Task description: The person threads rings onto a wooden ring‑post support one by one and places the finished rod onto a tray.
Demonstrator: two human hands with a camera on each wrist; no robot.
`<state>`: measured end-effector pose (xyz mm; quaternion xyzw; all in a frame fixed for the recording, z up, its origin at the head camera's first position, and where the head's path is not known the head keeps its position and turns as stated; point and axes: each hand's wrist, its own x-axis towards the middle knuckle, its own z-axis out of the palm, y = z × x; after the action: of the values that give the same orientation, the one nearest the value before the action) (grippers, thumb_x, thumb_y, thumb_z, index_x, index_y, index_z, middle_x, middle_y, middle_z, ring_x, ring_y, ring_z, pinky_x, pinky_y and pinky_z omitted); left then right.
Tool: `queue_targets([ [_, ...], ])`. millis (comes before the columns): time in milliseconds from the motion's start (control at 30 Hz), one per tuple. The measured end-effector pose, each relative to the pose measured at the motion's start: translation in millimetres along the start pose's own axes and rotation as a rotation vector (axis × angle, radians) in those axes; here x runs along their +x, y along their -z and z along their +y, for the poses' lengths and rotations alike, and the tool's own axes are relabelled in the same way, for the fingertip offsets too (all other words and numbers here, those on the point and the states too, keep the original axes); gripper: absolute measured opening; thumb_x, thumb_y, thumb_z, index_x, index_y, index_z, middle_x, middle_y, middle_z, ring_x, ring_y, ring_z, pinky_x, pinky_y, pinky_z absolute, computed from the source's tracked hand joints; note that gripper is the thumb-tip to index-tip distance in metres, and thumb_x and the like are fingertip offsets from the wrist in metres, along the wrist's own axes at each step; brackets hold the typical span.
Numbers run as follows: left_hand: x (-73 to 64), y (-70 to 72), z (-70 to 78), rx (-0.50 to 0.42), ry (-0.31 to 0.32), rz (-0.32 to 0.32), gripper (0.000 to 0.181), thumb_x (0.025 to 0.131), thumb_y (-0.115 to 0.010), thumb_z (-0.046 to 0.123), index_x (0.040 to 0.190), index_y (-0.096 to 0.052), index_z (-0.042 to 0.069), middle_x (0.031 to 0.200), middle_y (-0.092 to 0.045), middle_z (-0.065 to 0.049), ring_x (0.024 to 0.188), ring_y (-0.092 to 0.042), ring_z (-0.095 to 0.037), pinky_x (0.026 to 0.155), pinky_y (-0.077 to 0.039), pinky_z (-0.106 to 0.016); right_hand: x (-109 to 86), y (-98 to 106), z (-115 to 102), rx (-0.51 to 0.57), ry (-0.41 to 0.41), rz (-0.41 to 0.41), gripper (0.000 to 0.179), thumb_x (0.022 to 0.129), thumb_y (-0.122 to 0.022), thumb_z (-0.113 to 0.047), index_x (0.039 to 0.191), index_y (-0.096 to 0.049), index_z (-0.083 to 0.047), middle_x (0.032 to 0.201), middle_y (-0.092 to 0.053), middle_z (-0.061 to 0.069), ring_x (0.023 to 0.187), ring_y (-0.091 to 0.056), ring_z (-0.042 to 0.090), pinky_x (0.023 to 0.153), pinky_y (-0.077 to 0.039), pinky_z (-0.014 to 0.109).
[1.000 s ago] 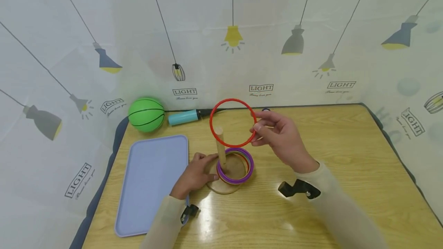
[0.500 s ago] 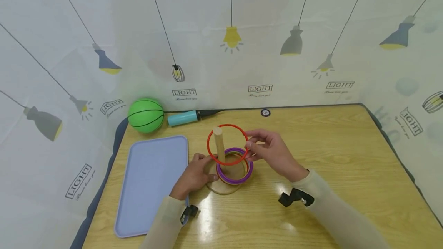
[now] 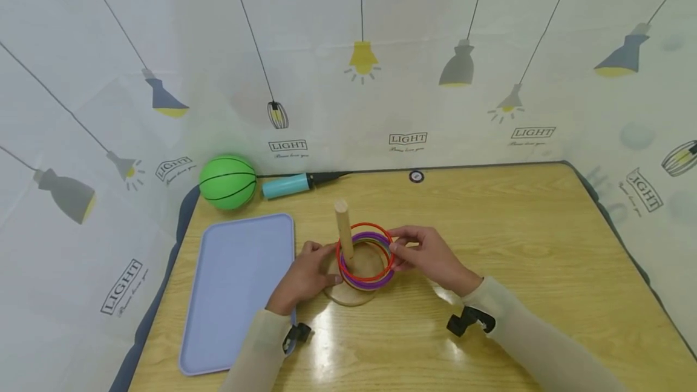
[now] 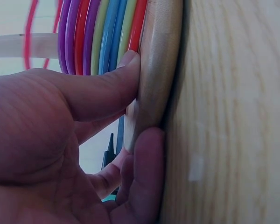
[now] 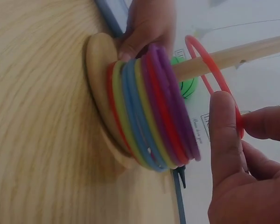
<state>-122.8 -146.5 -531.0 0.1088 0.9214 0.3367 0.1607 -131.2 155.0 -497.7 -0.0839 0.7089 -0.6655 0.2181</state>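
A wooden ring-toss stand has a round base (image 3: 351, 297) and an upright peg (image 3: 343, 228). Several coloured rings (image 5: 151, 112), purple on top, lie stacked around the peg, down on the base. My left hand (image 3: 306, 278) grips the left edge of the base, its thumb (image 4: 107, 91) pressed on the upper face beside the lowest red ring. Between thumb and fingers, my right hand (image 3: 432, 261) pinches the right side of a red ring (image 3: 368, 224). This ring encircles the peg and hangs above the stack, apart from the top purple ring in the right wrist view.
A pale blue tray (image 3: 236, 295) lies left of the stand, close to my left forearm. Along the back edge are a green ball (image 3: 227, 182), a blue hand pump (image 3: 285, 186) with a black nozzle and a small round badge (image 3: 416, 176). A lamp-print curtain (image 3: 316, 65) rises behind.
My right hand has brought the red ring down from above the peg, so that the peg now passes through it. The left hand has kept its hold on the base.
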Motion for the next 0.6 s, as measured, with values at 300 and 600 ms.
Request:
queue_targets([
  [300, 0.8, -0.5, -0.8, -0.009, -0.012, 0.008, 0.068, 0.091, -0.085, 0.024, 0.153, -0.058, 0.023, 0.125, -0.049, -0.015, 0.110, -0.055, -0.032, 0.102, -0.047, -0.057, 0.1, 3.9, 11.9, -0.066, -0.026, 0.009, 0.041, 0.106, -0.065, -0.010, 0.141, -0.059, 0.010, 0.101, -0.069, 0.017, 0.075, -0.072, 0.015, 0.079, -0.063, 0.050],
  [600, 0.8, 0.4, -2.6, -0.010, -0.007, 0.003, 0.069, 0.091, -0.085, 0.025, 0.154, -0.057, 0.025, 0.123, -0.048, -0.013, 0.107, -0.054, -0.031, 0.100, -0.047, -0.055, 4.6, 2.8, 14.3, -0.130, -0.039, 0.044, 0.032, 0.104, -0.067, -0.011, 0.133, -0.066, 0.004, 0.096, -0.070, 0.016, 0.076, -0.072, 0.021, 0.076, -0.064, 0.049],
])
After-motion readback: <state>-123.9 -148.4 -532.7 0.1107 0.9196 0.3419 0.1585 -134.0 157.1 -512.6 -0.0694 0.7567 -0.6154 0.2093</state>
